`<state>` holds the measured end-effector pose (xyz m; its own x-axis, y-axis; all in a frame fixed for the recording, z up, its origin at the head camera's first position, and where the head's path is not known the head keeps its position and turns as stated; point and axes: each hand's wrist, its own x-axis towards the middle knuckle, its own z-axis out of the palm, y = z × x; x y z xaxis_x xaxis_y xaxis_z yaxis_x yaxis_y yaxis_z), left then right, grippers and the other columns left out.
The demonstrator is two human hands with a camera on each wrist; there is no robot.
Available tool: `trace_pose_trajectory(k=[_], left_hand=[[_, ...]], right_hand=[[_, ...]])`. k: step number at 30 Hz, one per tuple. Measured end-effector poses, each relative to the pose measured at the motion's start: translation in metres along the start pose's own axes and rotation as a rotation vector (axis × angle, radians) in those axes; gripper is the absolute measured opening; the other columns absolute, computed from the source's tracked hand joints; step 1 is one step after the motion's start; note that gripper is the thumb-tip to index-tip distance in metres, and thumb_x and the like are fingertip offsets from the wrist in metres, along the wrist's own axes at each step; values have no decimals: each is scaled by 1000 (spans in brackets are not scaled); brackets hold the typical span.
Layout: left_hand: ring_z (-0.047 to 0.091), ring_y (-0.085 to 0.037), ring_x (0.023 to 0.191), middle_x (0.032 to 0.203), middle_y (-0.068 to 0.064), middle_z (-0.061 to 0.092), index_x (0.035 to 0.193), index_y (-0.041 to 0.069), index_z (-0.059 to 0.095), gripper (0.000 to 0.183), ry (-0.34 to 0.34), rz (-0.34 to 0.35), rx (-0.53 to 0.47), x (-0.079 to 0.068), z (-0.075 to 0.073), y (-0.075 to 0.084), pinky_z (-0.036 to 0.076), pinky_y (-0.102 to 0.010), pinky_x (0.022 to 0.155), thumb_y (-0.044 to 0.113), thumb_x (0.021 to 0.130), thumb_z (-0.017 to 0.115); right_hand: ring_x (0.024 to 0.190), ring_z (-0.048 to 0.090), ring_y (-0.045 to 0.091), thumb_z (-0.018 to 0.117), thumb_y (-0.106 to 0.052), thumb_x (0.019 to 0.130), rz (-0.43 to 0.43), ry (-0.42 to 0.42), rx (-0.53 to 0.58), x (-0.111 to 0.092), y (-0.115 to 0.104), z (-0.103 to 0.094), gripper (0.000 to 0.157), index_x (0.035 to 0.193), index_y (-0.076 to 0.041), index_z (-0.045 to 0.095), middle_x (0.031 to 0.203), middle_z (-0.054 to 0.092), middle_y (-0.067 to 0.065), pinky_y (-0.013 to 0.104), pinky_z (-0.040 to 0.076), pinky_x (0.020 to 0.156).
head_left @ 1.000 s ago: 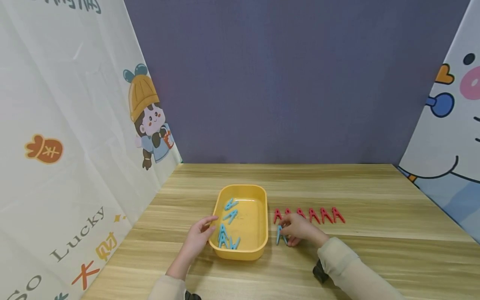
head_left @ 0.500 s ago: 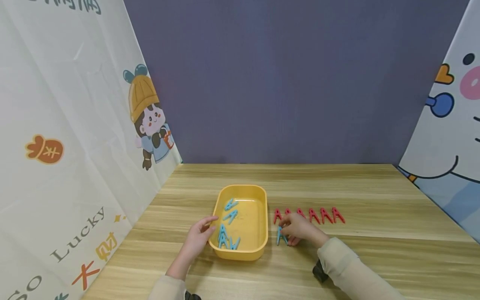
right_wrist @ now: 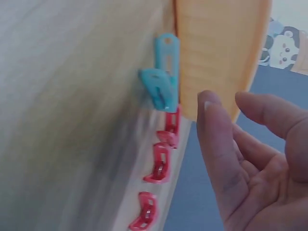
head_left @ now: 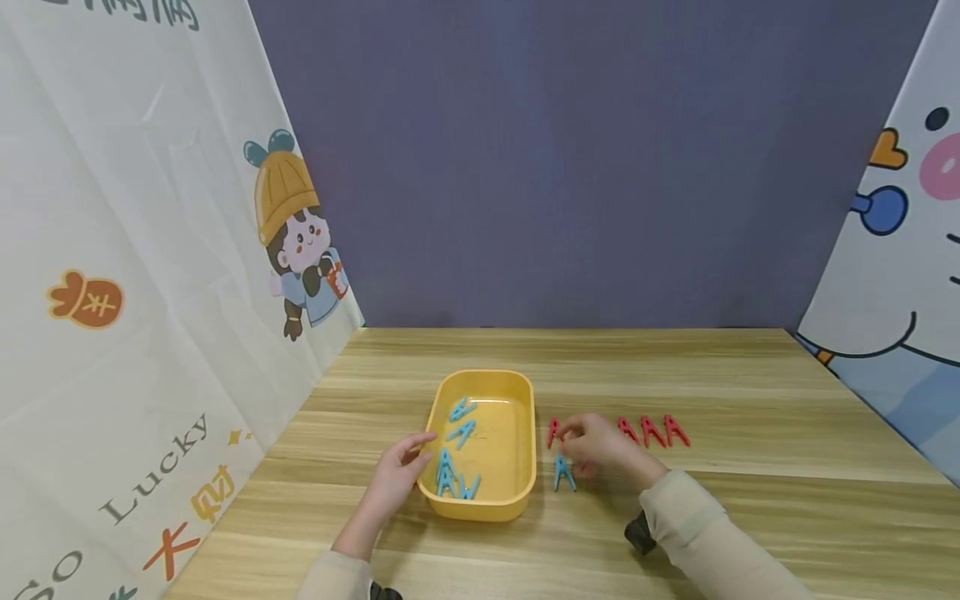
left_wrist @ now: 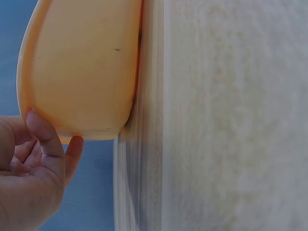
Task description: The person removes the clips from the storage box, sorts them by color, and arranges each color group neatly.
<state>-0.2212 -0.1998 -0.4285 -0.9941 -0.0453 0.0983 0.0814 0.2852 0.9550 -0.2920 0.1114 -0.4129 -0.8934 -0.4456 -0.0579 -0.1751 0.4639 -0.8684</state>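
My left hand [head_left: 399, 475] holds the near left side of a yellow plastic basin [head_left: 525, 486], fingers at its rim; in the left wrist view a fingertip presses the outer wall. Inside the basin lie several blue clothespins [head_left: 462, 431]. My right hand [head_left: 600, 446] hovers just right of the basin, thumb and fingertips apart with nothing between them. Just below its fingertips, a single blue clothespin [head_left: 564, 475] rests on the table. A row of red clothespins [head_left: 651, 431] stretches behind it, some hidden by my right hand.
The wooden table [head_left: 675, 367] ends at a dark blue-grey panel [head_left: 540, 167]. A white printed sheet [head_left: 165, 292] rises on the left, another printed sheet [head_left: 900, 283] on the right.
My right hand has let go of the blue clothespin and lifted slightly away, leaving it standing out in full below the red row. The left hand and basin have stayed put.
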Motion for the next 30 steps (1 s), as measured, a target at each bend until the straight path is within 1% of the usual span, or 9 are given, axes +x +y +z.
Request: trace_pose_trajectory(k=[2,7,10,14,18,22,24,27,30], left_hand=[[54,-30,99,135,-23,41,122,1,55,30,-2,1,1,0,0,0,49,-29,57,5,92,52],[54,-30,98,135,-23,40,122,1,55,30,-2,-4,-2,0,0,-1,49,-29,57,5,92,52],[54,-31,97,135,-23,40,122,1,55,30,-2,-5,-5,1,0,-1,49,-29,56,5,92,52],[55,-31,96,136,-22,39,122,0,55,30,-3,-3,-6,2,-1,-2,48,-28,56,4,92,52],[55,-30,97,136,-23,39,122,0,55,30,-1,-1,-4,1,-1,-3,49,-28,56,4,92,51],[55,-29,95,136,-23,39,122,0,55,30,-3,-3,-4,2,-1,-3,48,-28,56,4,92,51],[55,-29,95,136,-22,39,122,1,55,30,-5,-3,-5,2,-2,-3,48,-28,56,5,92,51],[55,-29,97,137,-23,38,122,1,55,30,-7,1,-3,1,-2,-3,49,-28,56,4,92,52],[54,-29,100,138,-23,37,123,1,55,30,-8,2,-2,1,-2,-3,49,-29,57,4,93,51]], right_hand=[[51,59,22,59,-3,84,-1,7,-6,0,-4,-2,31,112,11,55,76,57,10,34,51,46],[54,59,23,58,-9,88,-17,19,12,2,-15,-5,33,116,8,55,77,57,15,36,52,49],[56,59,23,56,-10,90,-45,13,40,3,-21,-6,34,118,10,52,81,57,19,36,52,50],[56,58,20,55,-9,90,-70,3,61,3,-29,-5,36,119,11,50,84,57,17,35,52,51],[57,58,22,56,-10,90,-88,2,64,3,-38,-2,35,119,10,51,78,58,12,37,53,52],[59,59,26,56,-9,90,-112,8,63,2,-47,3,32,117,7,53,80,58,16,42,53,54],[59,59,26,56,-10,90,-113,15,62,2,-51,6,30,117,4,55,83,57,19,43,53,54],[60,59,25,56,-11,90,-107,17,52,2,-59,10,29,117,0,55,86,56,18,43,52,54],[61,60,23,57,-13,90,-116,17,35,3,-66,15,29,118,-2,56,85,56,14,39,53,54]])
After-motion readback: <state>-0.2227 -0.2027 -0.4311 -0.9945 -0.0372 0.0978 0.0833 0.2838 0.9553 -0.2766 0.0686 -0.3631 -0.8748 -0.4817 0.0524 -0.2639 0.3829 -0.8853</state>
